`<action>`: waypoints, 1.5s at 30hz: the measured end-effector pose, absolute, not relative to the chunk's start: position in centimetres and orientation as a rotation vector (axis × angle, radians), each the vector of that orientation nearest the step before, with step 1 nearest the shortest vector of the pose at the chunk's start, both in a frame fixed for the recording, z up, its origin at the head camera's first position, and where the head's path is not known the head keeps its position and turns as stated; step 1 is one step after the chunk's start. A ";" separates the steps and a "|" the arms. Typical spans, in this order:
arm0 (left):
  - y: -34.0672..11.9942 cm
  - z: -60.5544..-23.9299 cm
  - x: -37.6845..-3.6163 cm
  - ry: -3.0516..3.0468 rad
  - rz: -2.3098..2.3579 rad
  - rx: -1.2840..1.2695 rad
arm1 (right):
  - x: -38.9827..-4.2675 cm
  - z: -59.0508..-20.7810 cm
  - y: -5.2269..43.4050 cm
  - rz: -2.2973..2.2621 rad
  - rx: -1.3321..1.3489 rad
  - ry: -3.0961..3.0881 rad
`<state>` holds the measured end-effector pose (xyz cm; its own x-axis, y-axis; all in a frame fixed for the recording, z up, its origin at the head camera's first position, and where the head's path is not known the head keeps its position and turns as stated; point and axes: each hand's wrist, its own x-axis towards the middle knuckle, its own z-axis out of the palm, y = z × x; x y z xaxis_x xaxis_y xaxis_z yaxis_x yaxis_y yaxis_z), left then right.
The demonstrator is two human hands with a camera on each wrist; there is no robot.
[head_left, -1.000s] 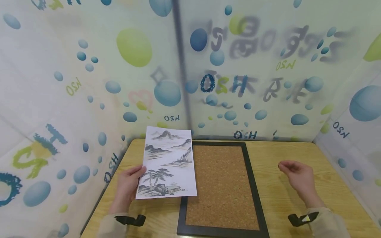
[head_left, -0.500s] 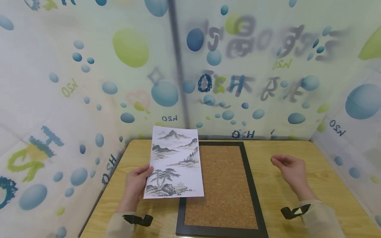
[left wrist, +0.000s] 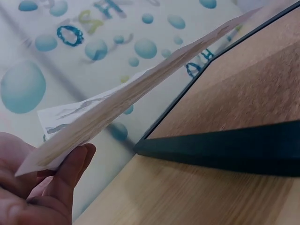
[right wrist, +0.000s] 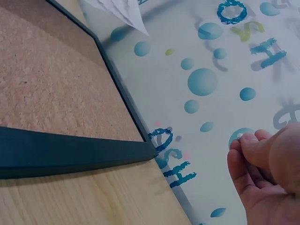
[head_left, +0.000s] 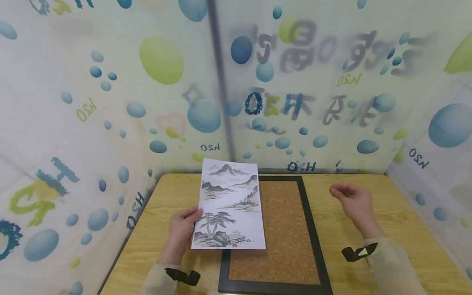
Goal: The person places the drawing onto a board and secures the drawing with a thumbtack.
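My left hand (head_left: 183, 226) holds a sheet with an ink landscape of mountains and pines (head_left: 230, 203) by its left edge, thumb on top. The sheet hangs tilted above the left part of a cork board (head_left: 285, 223) in a black frame (head_left: 308, 221). In the left wrist view the paper (left wrist: 140, 93) is seen edge-on above my fingers (left wrist: 65, 176), with the frame's corner (left wrist: 220, 146) lying on the wood. My right hand (head_left: 346, 199) hovers over the table right of the board, thumb against curled fingertips (right wrist: 240, 140), pinching what looks like a tiny pale thing.
The wooden table (head_left: 400, 223) is closed in on three sides by a curtain printed with blue and green bubbles (head_left: 162, 123). Its left edge (head_left: 138, 229) runs close to my left hand. Bare wood lies on both sides of the frame (right wrist: 70, 152).
My left hand has carried the sheet rightward, so it covers more of the cork board. My right hand has drifted slightly left and away from me, still pinched.
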<state>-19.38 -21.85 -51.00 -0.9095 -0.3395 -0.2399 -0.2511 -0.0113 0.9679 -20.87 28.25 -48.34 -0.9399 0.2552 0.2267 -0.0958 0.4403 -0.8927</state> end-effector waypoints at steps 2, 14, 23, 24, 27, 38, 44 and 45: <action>-21.2 -51.1 -19.4 -2.169 -2.090 0.638 | -21.1 -48.0 28.0 1.503 -0.133 -2.379; -18.0 -52.0 -19.1 -2.108 -2.132 0.581 | -22.5 -46.8 26.5 1.491 -0.072 -2.361; -15.5 -52.2 -18.9 -2.111 -2.174 0.551 | -23.9 -46.4 25.6 1.557 -0.049 -2.323; -15.3 -52.2 -18.8 -2.114 -2.177 0.554 | -24.0 -46.4 25.5 1.562 -0.050 -2.322; -14.6 -52.4 -18.8 -2.107 -2.196 0.555 | -24.3 -46.2 25.3 1.564 -0.056 -2.330; -12.6 -52.3 -18.7 -2.124 -2.212 0.559 | -25.4 -45.6 24.4 1.595 -0.073 -2.368; -11.9 -52.2 -18.6 -2.203 -2.176 0.566 | -25.9 -45.6 23.8 1.617 -0.084 -2.391; -11.8 -52.2 -18.6 -2.209 -2.176 0.561 | -26.0 -45.6 23.8 1.629 -0.079 -2.385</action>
